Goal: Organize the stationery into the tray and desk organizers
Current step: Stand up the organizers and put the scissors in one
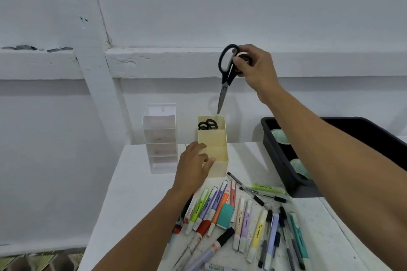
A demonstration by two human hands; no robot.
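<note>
Clear acrylic organizer (160, 138) stands at the rear left of the white worktop (136, 182), just beside the cream organizer (217, 149). Left grip (193, 165) is closed on the cream organizer: fingers curl round its left wall and front corner. The rear compartment of the cream organizer holds black scissor handles (208, 125); the two front compartments look bare. Right grip (253, 66) is raised above it and pinches the black-handled scissors (226, 72) by one handle loop. The blades are closed and point down, with the tip just over the rear rim of the cream organizer. Highlighters and pens (256, 233) lie scattered on the near worktop, with a teal eraser (225, 215) among them. At the right, the black tray (284, 167) holds teal round items, partly hidden by the right arm.
</note>
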